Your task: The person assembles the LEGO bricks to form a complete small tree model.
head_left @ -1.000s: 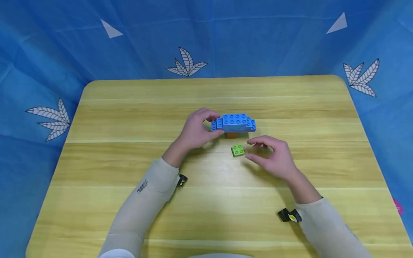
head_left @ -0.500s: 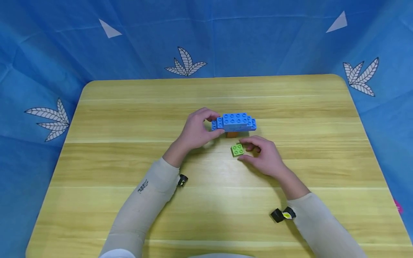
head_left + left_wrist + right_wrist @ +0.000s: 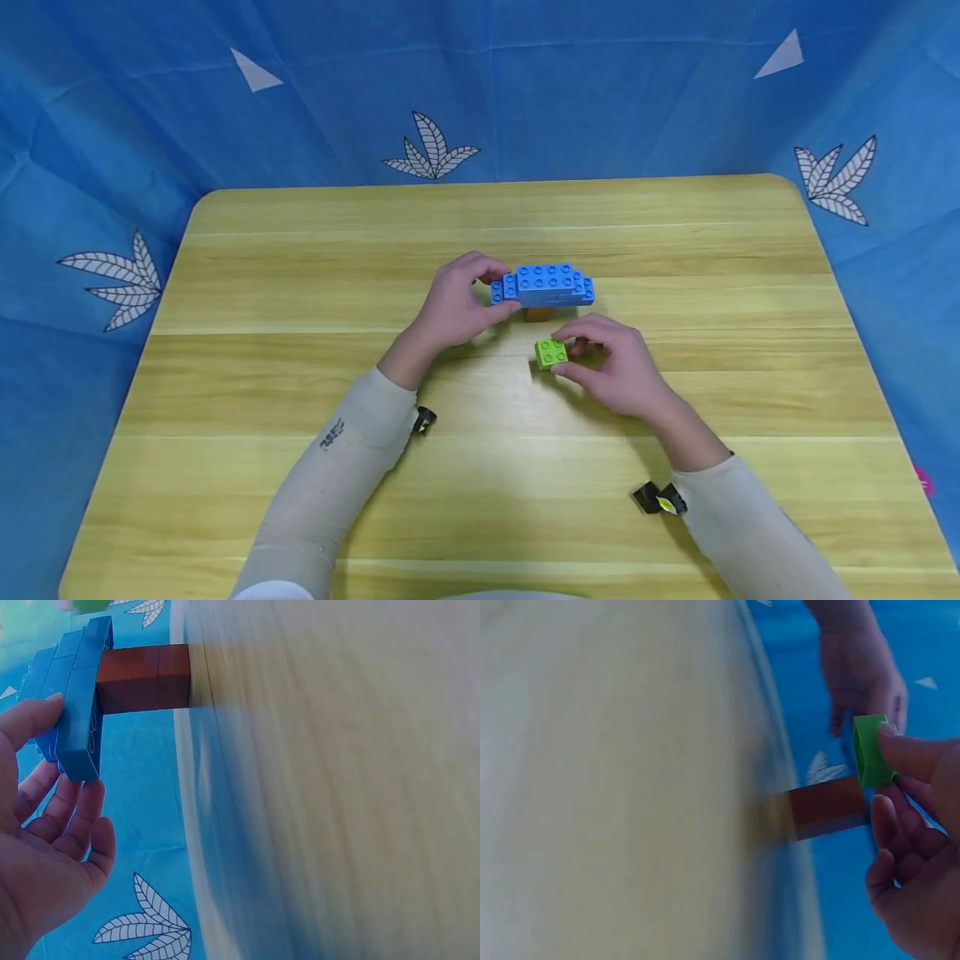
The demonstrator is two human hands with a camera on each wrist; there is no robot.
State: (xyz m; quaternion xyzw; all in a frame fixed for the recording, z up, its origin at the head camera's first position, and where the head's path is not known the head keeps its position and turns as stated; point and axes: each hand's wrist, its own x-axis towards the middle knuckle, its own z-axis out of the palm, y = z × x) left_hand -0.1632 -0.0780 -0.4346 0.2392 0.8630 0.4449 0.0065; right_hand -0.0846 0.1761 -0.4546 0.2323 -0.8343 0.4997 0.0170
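Blue toy building bricks (image 3: 546,287) are stepped on top of one another, highest in the middle. They rest on a narrow brown column of bricks (image 3: 146,679) that stands on the table. My left hand (image 3: 459,310) grips the left end of the blue bricks, thumb on the near side and fingers beneath or behind. With thumb and fingertips, my right hand (image 3: 624,367) pinches a small lime-green brick (image 3: 551,353) with studs on top. The green brick is slightly above the table, in front of the brown column. In the right wrist view its hollow underside shows.
The wooden-topped table (image 3: 300,375) has rounded far corners. A blue cloth (image 3: 600,92) with printed leaves and white triangles hangs behind it and at both sides. A black device (image 3: 660,498) sits at the right wrist and another (image 3: 424,420) at the left.
My right hand has moved left to the green brick, taken hold of it and lifted it a little off the table. The left hand and the blue bricks stay in place.
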